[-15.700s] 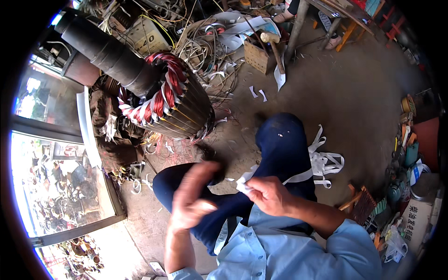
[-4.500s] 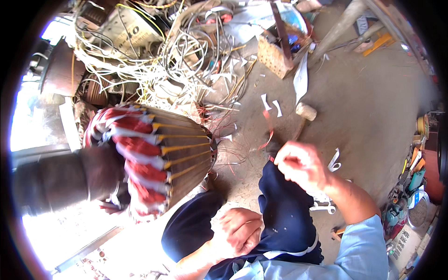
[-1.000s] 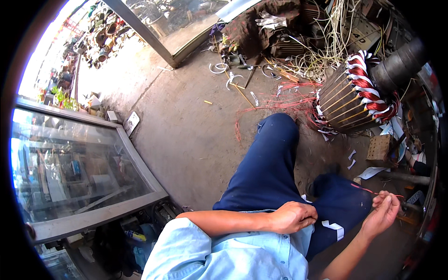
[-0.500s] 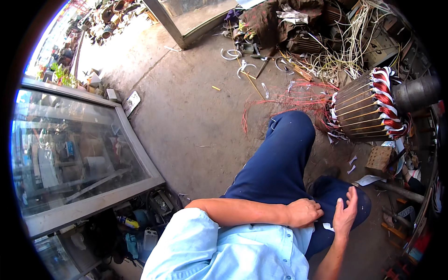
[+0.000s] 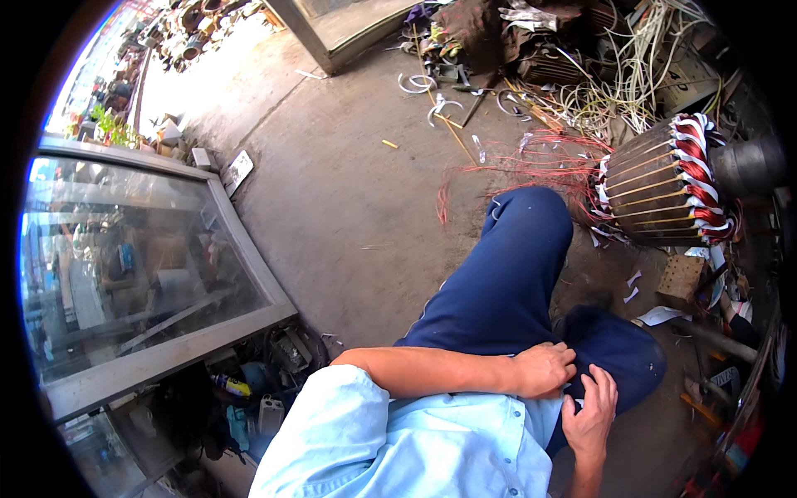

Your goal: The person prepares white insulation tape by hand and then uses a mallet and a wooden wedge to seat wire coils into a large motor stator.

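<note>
My left hand (image 5: 545, 368) rests in my lap, fingers curled under; whatever they hold, if anything, is hidden. Close beside it, my right hand (image 5: 590, 411) is held over my thigh with its fingers bent and partly apart. It appears to grip nothing. A sliver of something white shows by the right fingers, mostly covered. Both hands are over the dark blue trousers (image 5: 490, 282). Beyond my knee, at the right, lies a large motor rotor (image 5: 647, 187) with yellow slot strips, red copper windings wrapped in white tape, and a thick dark shaft (image 5: 747, 166).
Loose red wires (image 5: 531, 170) trail from the rotor over the floor (image 5: 349, 191). A perforated tan block (image 5: 682, 277) and paper scraps (image 5: 633, 287) lie near it. Pale cables (image 5: 639, 75) are heaped at the far right. A framed glass panel (image 5: 158, 266) stands at the left.
My right hand has come down and left toward the left hand, now covering most of the white scrap. The left hand has barely moved. The view has shifted slightly.
</note>
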Action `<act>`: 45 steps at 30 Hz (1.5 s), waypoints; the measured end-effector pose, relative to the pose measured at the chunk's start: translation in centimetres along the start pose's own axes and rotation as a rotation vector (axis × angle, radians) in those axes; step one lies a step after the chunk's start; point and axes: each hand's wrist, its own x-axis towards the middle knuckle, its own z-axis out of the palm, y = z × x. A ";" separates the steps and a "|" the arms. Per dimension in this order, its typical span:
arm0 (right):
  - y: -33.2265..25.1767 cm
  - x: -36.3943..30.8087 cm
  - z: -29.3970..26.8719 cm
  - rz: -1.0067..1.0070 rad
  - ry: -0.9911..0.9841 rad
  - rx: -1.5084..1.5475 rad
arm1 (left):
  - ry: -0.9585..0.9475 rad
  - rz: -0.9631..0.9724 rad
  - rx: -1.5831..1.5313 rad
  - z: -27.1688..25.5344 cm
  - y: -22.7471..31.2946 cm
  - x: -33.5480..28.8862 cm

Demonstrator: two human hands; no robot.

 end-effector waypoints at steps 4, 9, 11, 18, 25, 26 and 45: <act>1.1 -1.0 0.3 0.013 0.008 -0.101 | -0.024 0.056 0.089 0.8 -0.2 0.1; 2.8 -1.9 1.6 -0.015 0.141 0.015 | 0.022 0.101 -0.026 -0.1 0.1 0.4; 3.0 -2.4 2.0 0.005 0.197 0.103 | 0.007 0.079 -0.162 -0.5 0.8 0.9; 2.1 -2.9 1.3 0.056 0.241 0.267 | -0.095 -0.185 -0.559 -1.7 2.9 1.7; 3.9 -3.7 2.1 0.066 0.409 0.337 | -0.157 -0.398 -0.783 -1.3 3.3 1.8; 4.1 -3.9 2.1 0.089 0.453 0.348 | -0.172 -0.425 -0.814 -1.2 3.4 1.9; 5.0 -3.1 3.1 0.102 0.704 0.599 | -0.324 -0.280 -0.501 -1.0 3.7 4.3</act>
